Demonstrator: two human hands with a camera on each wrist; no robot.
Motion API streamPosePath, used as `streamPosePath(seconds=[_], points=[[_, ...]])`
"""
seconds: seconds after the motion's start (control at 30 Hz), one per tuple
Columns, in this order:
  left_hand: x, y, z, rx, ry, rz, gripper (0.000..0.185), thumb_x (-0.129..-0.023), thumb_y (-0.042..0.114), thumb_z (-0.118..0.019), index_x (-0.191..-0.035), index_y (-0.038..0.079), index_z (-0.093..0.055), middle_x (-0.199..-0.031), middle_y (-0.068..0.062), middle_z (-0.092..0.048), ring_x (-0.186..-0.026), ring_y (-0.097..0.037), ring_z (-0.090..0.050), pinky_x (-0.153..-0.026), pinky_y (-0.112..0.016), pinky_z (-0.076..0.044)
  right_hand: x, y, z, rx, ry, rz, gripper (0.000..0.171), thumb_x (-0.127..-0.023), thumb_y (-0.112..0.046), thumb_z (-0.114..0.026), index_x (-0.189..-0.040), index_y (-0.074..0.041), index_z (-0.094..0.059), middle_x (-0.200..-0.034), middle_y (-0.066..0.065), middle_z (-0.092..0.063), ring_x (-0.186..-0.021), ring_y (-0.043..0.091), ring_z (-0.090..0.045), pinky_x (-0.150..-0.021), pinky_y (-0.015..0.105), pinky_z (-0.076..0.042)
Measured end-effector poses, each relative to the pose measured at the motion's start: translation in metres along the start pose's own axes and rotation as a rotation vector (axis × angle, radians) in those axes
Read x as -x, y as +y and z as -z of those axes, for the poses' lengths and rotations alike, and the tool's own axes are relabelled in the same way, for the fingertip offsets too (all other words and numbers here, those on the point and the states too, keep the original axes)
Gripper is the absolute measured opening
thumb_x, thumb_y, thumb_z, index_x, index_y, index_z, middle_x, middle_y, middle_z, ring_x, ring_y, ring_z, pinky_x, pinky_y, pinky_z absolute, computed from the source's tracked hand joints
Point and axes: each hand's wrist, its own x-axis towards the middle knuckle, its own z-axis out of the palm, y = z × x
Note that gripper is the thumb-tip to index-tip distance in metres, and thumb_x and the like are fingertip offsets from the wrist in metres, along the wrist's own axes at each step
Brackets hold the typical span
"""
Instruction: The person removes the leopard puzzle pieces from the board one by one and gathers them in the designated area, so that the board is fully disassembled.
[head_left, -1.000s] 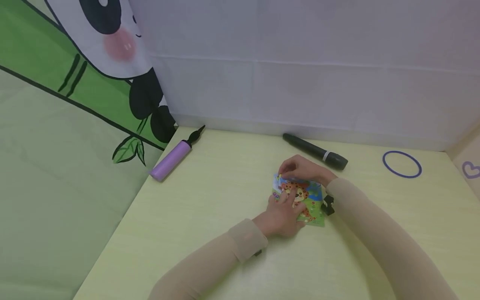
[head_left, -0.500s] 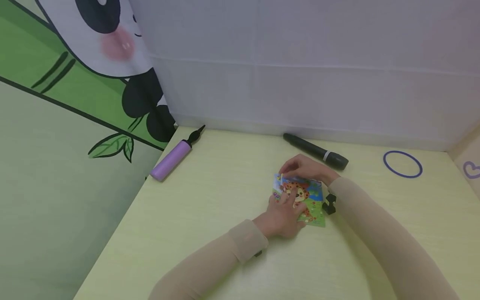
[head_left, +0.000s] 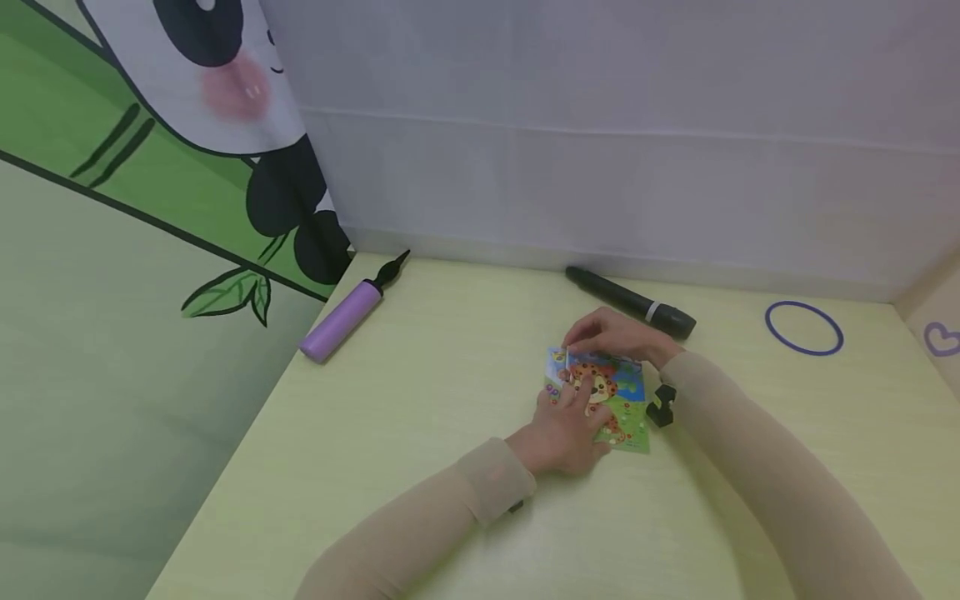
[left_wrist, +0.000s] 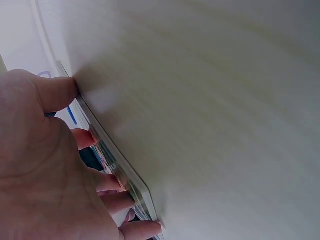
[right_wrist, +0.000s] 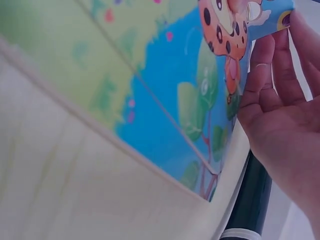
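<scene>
A colourful picture puzzle board (head_left: pixel 628 419) with an orange spotted animal lies flat on the pale yellow table (head_left: pixel 420 392). My left hand (head_left: pixel 562 429) rests on its near left part, fingers straight and pressing down; in the left wrist view the left hand (left_wrist: pixel 45 175) lies along the board's edge (left_wrist: pixel 117 165). My right hand (head_left: pixel 611 333) reaches over the far edge and pinches a puzzle piece (head_left: pixel 565 361) at the far left corner. In the right wrist view the piece (right_wrist: pixel 240 20) is tilted up off the board (right_wrist: pixel 150 100) between the right hand's fingers (right_wrist: pixel 267 65).
A black microphone (head_left: pixel 630 302) lies just behind the right hand. A purple hand pump (head_left: pixel 345 317) sits at the far left edge, a blue ring (head_left: pixel 804 327) at the far right. A small black object (head_left: pixel 660 406) is beside the right wrist. A panda curtain (head_left: pixel 150 125) hangs left.
The right hand's fingertips have shifted slightly toward me on the corner piece, and its pale edge now shows. The left hand has stayed pressed on the board.
</scene>
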Motion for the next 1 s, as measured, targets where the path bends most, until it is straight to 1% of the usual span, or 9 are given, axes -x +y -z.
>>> streamPosePath(seconds=[0.17,0.27,0.37,0.5,0.6,0.7,0.9,1.0], points=[[-0.0015,0.0002,-0.0008,-0.02,-0.022,0.003,0.048,-0.096,0.06,-0.034,-0.138,0.039,-0.035,-0.159,-0.008,-0.005,-0.136,-0.027,-0.019,-0.098,-0.054,-0.03,0.0002,0.0032,0.0021,0.008,0.008,-0.008,0.02,-0.091,-0.016,-0.067,-0.104,-0.002,-0.071,-0.105,0.01,-0.067,-0.097,0.026,-0.059,-0.084,0.035,-0.046],[-0.0017,0.001,0.0001,-0.027,-0.038,0.003,0.049,-0.096,0.06,-0.032,-0.14,0.039,-0.033,-0.159,-0.008,-0.004,-0.137,-0.026,-0.018,-0.099,-0.055,-0.029,0.0016,0.0038,0.0042,-0.016,-0.004,-0.007,0.02,-0.091,-0.015,-0.066,-0.103,0.0,-0.071,-0.105,0.012,-0.066,-0.098,0.027,-0.058,-0.084,0.035,-0.046],[-0.0021,0.0018,0.0012,-0.025,-0.052,0.001,0.05,-0.096,0.06,-0.031,-0.141,0.038,-0.032,-0.159,-0.008,-0.002,-0.137,-0.026,-0.016,-0.1,-0.055,-0.028,0.0019,0.0057,0.0065,-0.067,-0.034,0.005,0.021,-0.091,-0.013,-0.066,-0.104,0.003,-0.069,-0.105,0.015,-0.066,-0.097,0.029,-0.058,-0.083,0.036,-0.047],[-0.0021,0.0025,0.002,-0.014,-0.044,-0.004,0.048,-0.096,0.059,-0.033,-0.14,0.037,-0.034,-0.159,-0.009,-0.003,-0.137,-0.027,-0.017,-0.1,-0.054,-0.028,0.0024,0.0076,0.0085,-0.101,-0.059,0.016,0.021,-0.091,-0.011,-0.066,-0.104,0.005,-0.068,-0.103,0.016,-0.066,-0.095,0.029,-0.058,-0.082,0.037,-0.047],[-0.0012,0.0028,0.0022,-0.012,-0.03,-0.005,0.048,-0.096,0.059,-0.034,-0.138,0.037,-0.036,-0.159,-0.009,-0.005,-0.137,-0.027,-0.018,-0.099,-0.054,-0.028,0.0026,0.0089,0.0094,-0.102,-0.052,0.004,0.02,-0.091,-0.01,-0.065,-0.103,0.005,-0.069,-0.103,0.015,-0.066,-0.096,0.028,-0.058,-0.083,0.035,-0.047],[-0.0005,0.0028,0.0024,-0.018,-0.026,-0.003,0.048,-0.096,0.06,-0.033,-0.138,0.038,-0.036,-0.159,-0.009,-0.004,-0.138,-0.027,-0.017,-0.1,-0.055,-0.028,0.0015,0.0088,0.0091,-0.074,-0.033,-0.007,0.019,-0.091,-0.012,-0.066,-0.103,0.002,-0.07,-0.103,0.013,-0.067,-0.095,0.026,-0.059,-0.082,0.034,-0.047],[-0.0009,0.0022,0.0021,-0.03,-0.018,-0.004,0.048,-0.096,0.061,-0.033,-0.138,0.039,-0.036,-0.159,-0.009,-0.004,-0.137,-0.026,-0.019,-0.099,-0.054,-0.029,-0.0031,0.0037,0.0043,0.064,0.004,0.021,0.016,-0.09,-0.019,-0.068,-0.099,-0.007,-0.074,-0.099,0.006,-0.069,-0.092,0.025,-0.06,-0.081,0.037,-0.046],[-0.0026,0.0019,0.0007,-0.03,-0.026,-0.003,0.048,-0.096,0.061,-0.032,-0.138,0.039,-0.035,-0.159,-0.008,-0.003,-0.137,-0.026,-0.019,-0.099,-0.054,-0.029,-0.0052,0.0029,0.0022,0.112,0.008,0.032,0.014,-0.09,-0.02,-0.068,-0.098,-0.01,-0.074,-0.097,0.004,-0.07,-0.09,0.024,-0.06,-0.081,0.038,-0.045]])
